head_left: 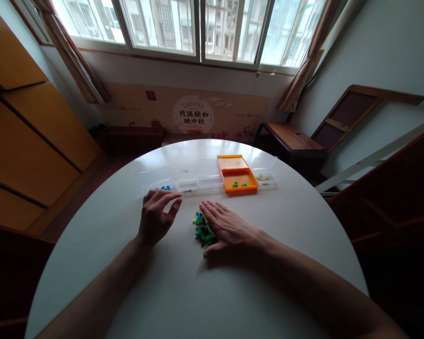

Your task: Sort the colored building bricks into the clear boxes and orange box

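A heap of small green, blue, dark and cream building bricks (204,234) lies near the middle of the round white table (162,292). Spread flat over the heap's right side, my right hand (228,226) covers part of it. To the left of the bricks, my left hand (159,214) hovers with thumb and forefinger apart, and I see nothing between them. Just beyond its knuckles, blue bricks (165,188) sit in a clear open box (154,176). Farther right, an orange open box (240,189) holds several green bricks (235,184).
Two clear boxes (210,181) stand in the row between the blue bricks and the orange box. At the row's right end, another clear box (273,180) contains cream pieces (262,177). A wooden chair (293,136) is beyond the table's right edge, with cabinets (31,155) at left.
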`<state>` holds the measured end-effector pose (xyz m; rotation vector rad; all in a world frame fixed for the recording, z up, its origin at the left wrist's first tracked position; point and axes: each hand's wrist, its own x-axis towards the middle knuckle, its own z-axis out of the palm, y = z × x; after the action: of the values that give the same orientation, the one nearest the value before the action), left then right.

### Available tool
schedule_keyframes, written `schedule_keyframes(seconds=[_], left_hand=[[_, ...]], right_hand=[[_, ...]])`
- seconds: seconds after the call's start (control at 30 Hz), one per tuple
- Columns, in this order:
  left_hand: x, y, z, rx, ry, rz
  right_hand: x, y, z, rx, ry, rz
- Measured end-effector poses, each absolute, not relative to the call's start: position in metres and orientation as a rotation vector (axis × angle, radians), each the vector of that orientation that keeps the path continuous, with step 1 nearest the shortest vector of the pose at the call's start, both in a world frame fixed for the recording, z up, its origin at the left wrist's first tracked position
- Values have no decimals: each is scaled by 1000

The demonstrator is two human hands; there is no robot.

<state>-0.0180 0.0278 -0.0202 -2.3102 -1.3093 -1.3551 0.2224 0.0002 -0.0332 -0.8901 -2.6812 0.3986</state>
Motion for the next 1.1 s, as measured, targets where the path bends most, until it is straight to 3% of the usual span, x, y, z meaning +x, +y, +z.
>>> schedule_keyframes(seconds=[0.4,1.1], left_hand=[[-12,27,-26,-2838,-1019,-833],[-13,24,-30,-2857,-1103,-790]], right_hand=[[217,6,-32,-996,-2416,197],[209,2,-34,-1006,-2332,164]])
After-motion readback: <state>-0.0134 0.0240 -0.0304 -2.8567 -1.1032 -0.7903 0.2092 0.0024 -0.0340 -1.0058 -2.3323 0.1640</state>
